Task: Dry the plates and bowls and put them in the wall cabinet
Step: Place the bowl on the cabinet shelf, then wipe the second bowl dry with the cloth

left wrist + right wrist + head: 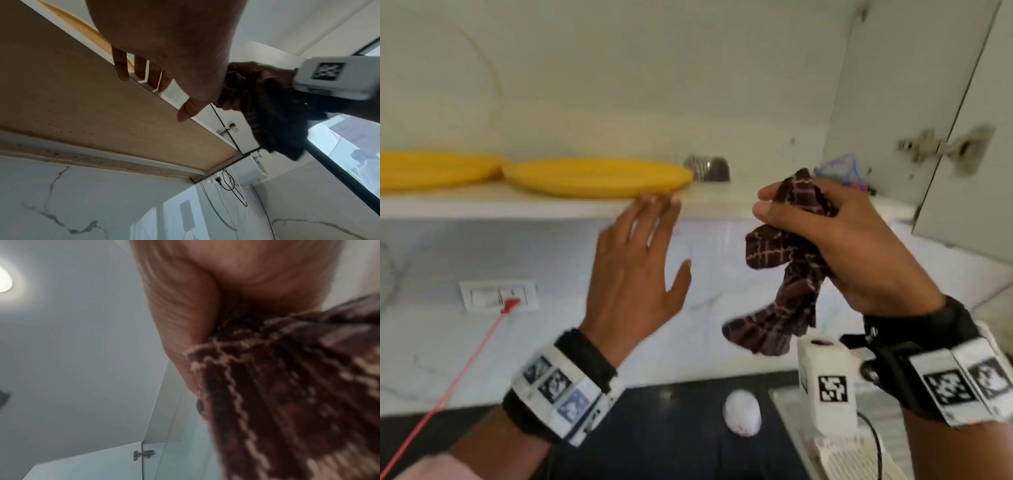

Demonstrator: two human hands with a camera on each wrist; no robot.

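Note:
Two yellow plates lie on the wall cabinet shelf: one near the middle, the other at the far left. My left hand is open and empty just below the shelf's front edge, its straight fingers reaching up to that edge under the middle plate. My right hand grips a bunched dark brown checked cloth in front of the shelf, to the right of the plate. The cloth hangs down from the fist. The shelf's underside fills the left wrist view.
A small steel bowl stands upside down behind the middle plate. The cabinet door stands open at the right, hinge showing. Below are a marble backsplash with a switch plate, a dark counter, a white round object and a dish rack.

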